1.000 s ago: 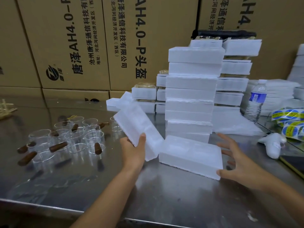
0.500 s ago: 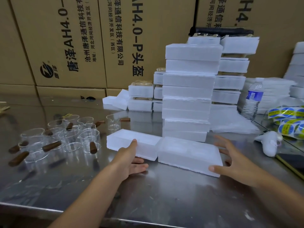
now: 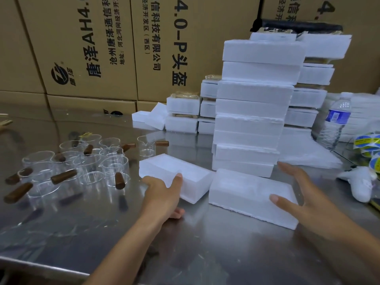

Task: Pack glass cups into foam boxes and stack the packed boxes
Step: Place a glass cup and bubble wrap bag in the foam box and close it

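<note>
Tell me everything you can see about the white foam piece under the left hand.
The foam piece is a white rectangular slab of what looks like expanded polystyrene, with rough edges and what seems a shallow recess on top. It lies flat on the steel table, angled away to the left, between the glass cups and a second foam piece, whose corner it meets or nearly meets. The left hand grips its near edge, thumb on top. No cup is in it.
</note>
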Demonstrator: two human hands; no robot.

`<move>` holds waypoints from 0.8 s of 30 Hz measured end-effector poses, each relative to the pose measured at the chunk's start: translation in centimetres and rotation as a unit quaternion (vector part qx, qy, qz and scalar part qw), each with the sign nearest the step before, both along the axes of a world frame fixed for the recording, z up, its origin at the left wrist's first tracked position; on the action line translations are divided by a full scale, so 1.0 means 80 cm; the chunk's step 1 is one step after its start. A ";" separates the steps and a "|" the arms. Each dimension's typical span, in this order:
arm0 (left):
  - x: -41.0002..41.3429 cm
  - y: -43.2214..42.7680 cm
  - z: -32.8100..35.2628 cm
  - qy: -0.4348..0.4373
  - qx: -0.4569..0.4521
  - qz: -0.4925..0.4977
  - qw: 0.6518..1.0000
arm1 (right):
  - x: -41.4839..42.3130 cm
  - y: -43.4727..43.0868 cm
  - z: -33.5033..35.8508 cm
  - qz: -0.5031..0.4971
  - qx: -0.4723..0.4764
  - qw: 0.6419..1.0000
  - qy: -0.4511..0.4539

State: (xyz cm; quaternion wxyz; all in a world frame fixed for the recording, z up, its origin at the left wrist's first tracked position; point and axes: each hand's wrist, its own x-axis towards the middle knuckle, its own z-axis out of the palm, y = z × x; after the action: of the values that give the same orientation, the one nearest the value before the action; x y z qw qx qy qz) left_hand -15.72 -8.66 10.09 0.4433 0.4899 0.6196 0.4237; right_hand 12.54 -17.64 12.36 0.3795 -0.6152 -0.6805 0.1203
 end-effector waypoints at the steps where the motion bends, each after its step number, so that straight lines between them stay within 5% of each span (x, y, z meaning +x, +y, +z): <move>1: -0.001 0.000 0.000 0.007 -0.014 -0.012 1.000 | -0.006 0.002 0.005 -0.003 0.006 1.000 -0.001; 5: -0.007 0.001 0.006 0.116 0.081 -0.040 0.989 | -0.036 0.017 0.031 0.000 0.044 0.999 -0.028; 11: 0.005 0.021 0.020 0.321 0.395 -0.071 0.858 | -0.132 0.083 0.080 0.110 0.111 0.987 -0.042; 16: 0.005 0.038 -0.001 0.358 0.431 -0.078 0.825 | -0.213 0.194 0.086 0.155 0.047 0.987 -0.021; 24: 0.010 0.052 -0.011 0.392 0.473 -0.027 0.789 | -0.267 0.355 0.038 0.056 -0.134 0.989 -0.042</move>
State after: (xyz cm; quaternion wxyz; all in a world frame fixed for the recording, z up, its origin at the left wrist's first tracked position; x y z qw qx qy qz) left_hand -14.90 -4.51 9.17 -0.1132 0.7790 0.4484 0.4235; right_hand -8.79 10.80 15.39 0.2576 -0.6256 -0.7071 0.2055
